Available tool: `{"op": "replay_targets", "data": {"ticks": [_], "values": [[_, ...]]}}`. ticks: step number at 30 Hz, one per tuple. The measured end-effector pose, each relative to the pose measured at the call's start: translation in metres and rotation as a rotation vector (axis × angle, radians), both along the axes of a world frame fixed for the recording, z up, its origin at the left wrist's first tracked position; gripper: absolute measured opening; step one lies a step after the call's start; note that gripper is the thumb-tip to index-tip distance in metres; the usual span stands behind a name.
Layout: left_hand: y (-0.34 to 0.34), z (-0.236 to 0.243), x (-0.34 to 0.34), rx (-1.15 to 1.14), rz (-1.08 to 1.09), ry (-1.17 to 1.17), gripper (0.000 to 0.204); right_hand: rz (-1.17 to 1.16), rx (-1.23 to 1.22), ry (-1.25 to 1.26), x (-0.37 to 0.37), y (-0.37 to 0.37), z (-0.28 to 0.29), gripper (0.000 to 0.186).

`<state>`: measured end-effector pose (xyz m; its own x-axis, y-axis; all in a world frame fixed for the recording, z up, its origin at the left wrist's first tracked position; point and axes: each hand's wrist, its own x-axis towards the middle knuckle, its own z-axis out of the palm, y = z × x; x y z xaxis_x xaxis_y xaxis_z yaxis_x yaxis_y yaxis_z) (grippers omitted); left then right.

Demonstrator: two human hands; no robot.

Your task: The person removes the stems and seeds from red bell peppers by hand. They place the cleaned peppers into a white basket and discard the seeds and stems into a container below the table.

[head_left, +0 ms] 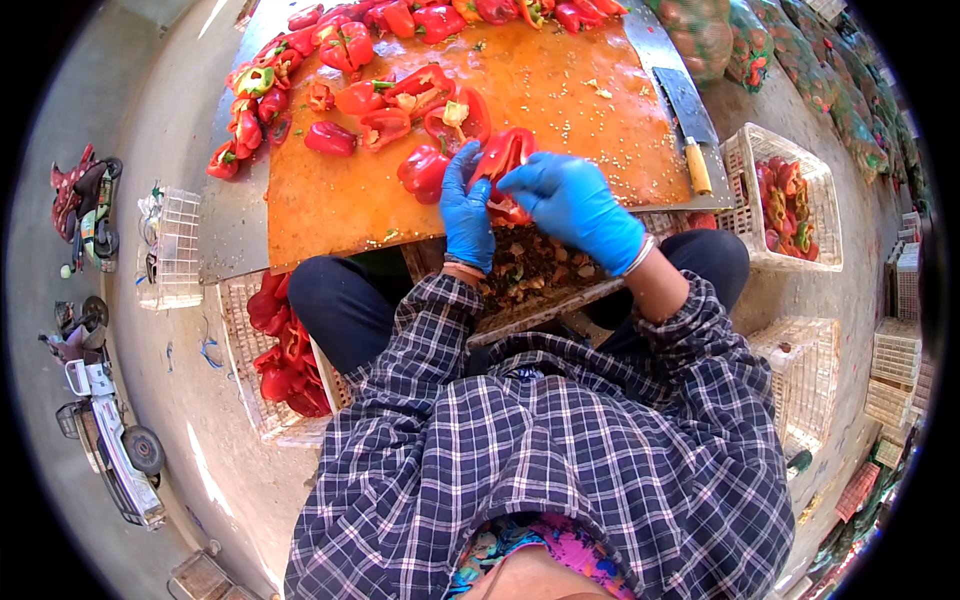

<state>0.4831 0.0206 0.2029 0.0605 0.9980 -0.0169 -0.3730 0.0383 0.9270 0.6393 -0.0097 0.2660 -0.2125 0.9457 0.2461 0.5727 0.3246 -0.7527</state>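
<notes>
A cut-open red bell pepper [507, 152] is between my two blue-gloved hands at the near edge of the orange cutting board [560, 95]. My left hand [466, 218] is closed on its left side, thumb and fingers against the flesh. From the right, my right hand [578, 205] reaches over it with bent fingers pinching at its opened side; the fingertips are partly hidden. Just left of them lies a whole-looking red pepper [423, 174]. Beyond are opened pepper pieces [385, 127], one showing a pale seed core [455, 113].
A cleaver [686, 115] with a wooden handle lies at the board's right. More peppers [345, 46] line the far and left edges. Crates of peppers stand at left [255, 400] and right [740, 180]. Below the board's edge is a container of scraps [540, 268].
</notes>
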Motion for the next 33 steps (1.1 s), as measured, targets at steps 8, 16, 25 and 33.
{"op": "replay_targets", "data": {"ticks": [8,16,25,33], "values": [[0.009,-0.027,0.004,0.25,0.05,0.38,0.046,-0.028,-0.057,-0.442,-0.012,0.001,-0.042,0.021],[0.012,0.003,-0.004,0.01,-0.046,0.177,0.042,-0.076,-0.511,0.723,0.004,0.002,-0.044,0.013],[-0.024,0.113,-0.155,0.064,0.289,0.244,0.037,0.161,-0.24,-0.168,0.038,-0.034,-0.01,0.02],[-0.124,0.112,-0.395,-0.065,0.809,1.73,0.035,-0.042,0.16,-0.179,-0.034,0.033,-0.009,0.041]]}}
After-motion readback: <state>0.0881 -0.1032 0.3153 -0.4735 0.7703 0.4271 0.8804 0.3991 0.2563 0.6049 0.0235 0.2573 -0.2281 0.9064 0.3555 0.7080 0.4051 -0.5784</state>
